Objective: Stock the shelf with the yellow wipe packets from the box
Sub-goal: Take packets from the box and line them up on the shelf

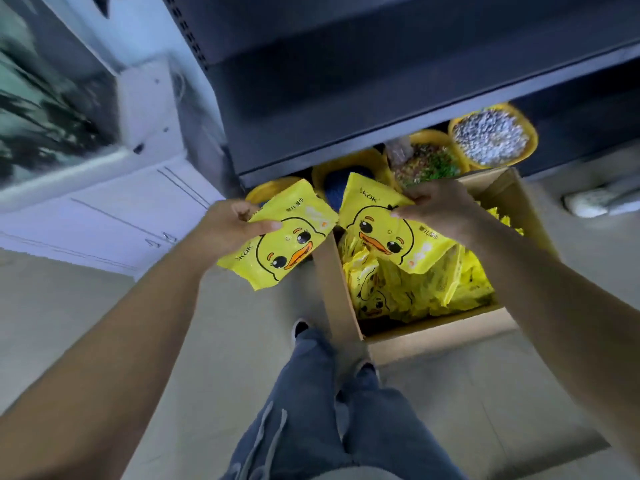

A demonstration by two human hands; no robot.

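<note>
Holding one yellow wipe packet each, both hands are up over the floor in front of the dark shelf [363, 109]. The left hand [228, 226] has its fingers curled round the top edge of a duck-face packet [277, 251], with the thumb pressed on its front, and the right hand [440, 209] pinches the top of another packet [388, 233] just above the open cardboard box [433, 332]. More yellow packets [408, 292] lie piled inside the box, which sits on the floor beside the person's feet, close to the shelf's bottom edge where yellow bowls [491, 136] poke out.
</note>
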